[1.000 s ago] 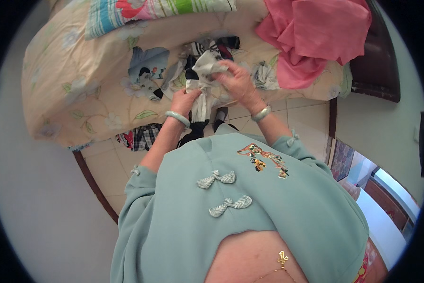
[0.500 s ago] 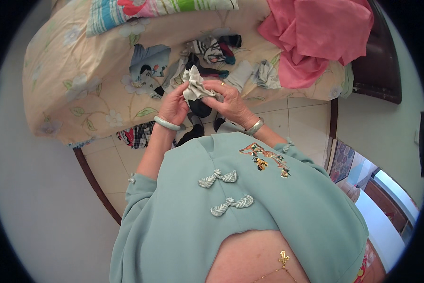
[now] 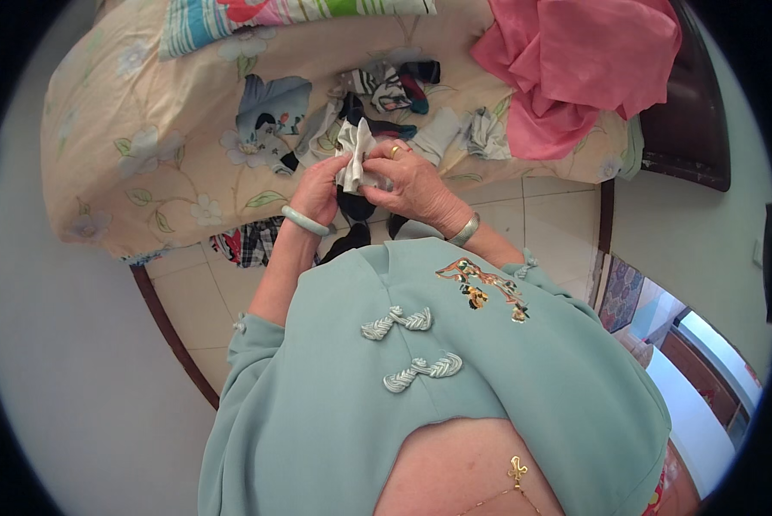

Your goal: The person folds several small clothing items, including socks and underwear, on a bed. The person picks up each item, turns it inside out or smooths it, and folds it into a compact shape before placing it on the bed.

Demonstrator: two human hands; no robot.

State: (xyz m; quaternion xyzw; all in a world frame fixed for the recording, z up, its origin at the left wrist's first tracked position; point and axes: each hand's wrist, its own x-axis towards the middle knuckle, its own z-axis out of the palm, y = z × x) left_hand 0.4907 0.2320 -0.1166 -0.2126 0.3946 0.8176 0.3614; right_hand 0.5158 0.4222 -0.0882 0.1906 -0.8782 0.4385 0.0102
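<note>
Your left hand and right hand pinch the cloth between them. It looks light and limp; grip its edges.

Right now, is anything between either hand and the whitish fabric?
Nothing visible is: the left hand and right hand both grip the whitish fabric directly. Dark fabric shows just below it in the picture; I can't tell whether they're joined.

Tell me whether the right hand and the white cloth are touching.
Touching. The head view shows the right hand gripping the white cloth at its right side.
</note>
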